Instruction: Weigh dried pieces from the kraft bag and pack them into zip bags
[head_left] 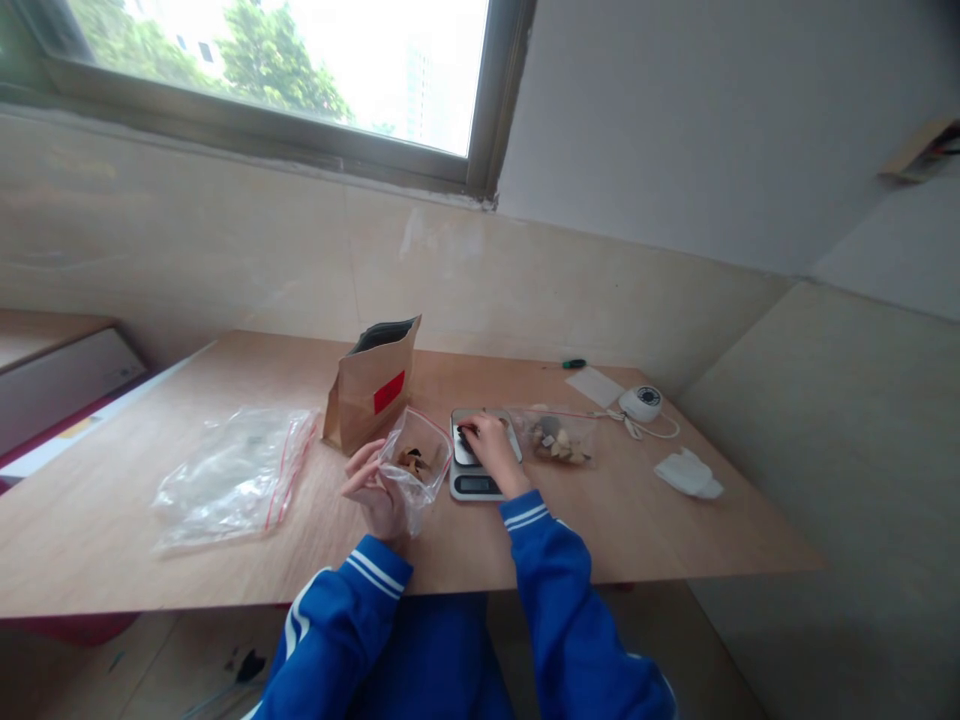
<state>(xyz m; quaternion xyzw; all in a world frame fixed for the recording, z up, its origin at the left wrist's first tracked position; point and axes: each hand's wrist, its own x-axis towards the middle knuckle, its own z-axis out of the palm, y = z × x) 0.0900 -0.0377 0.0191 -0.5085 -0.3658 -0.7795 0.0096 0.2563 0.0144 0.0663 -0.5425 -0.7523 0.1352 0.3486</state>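
Note:
My left hand [375, 495] holds a clear zip bag [424, 485] with its mouth open upward. Inside the bag lie a few brown, dried-looking pieces [412, 460]. My right hand [491, 445] is over the metal plate of a small digital kitchen scale [455, 485], fingers pinched together at a dark piece [463, 437]. The hand hides much of the plate, and the display is too small to read. Just right of the scale lies another clear zip bag [585, 430] holding pale and dark pieces.
A brown paper pouch [360, 400] with a red label stands open behind my left hand. Flat clear zip bags [225, 480] lie at the left. Toward the right are a green-handled screwdriver [574, 364], a white card [594, 386], a white corded device [640, 403] and a crumpled tissue [688, 474].

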